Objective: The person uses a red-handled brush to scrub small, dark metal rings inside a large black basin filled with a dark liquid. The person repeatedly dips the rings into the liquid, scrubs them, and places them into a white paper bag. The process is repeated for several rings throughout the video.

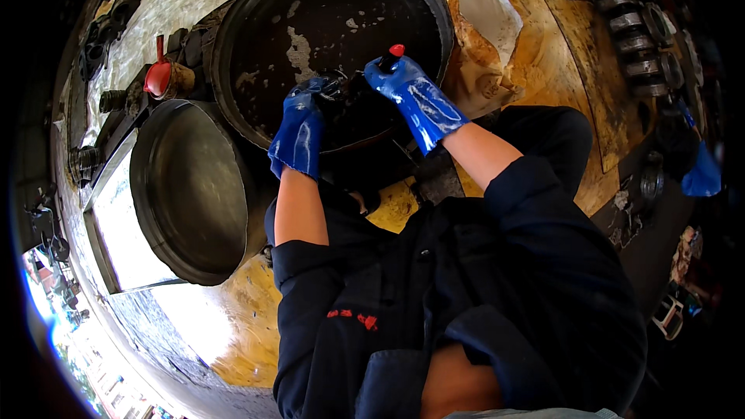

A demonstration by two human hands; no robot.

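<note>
Both hands wear blue rubber gloves and are over a large round basin [233, 101] of dark liquid with pale foam patches. My left hand [301, 112] is closed on a dark, wet, shiny metal part [334, 87] near the basin's middle. My right hand [407, 89], just to the right of it, is wrapped round a black handle with a red end [396, 50]. The handle's working end points toward the metal part; its kind is hidden by the glove and the dark background.
Left of the large basin stands a smaller round metal pan [194, 194]. Beyond it sit a red scoop-like container [157, 77] and dark metal parts. Crumpled brown paper [481, 39] lies at the right. Rows of ringed metal parts [632, 23] line the far right.
</note>
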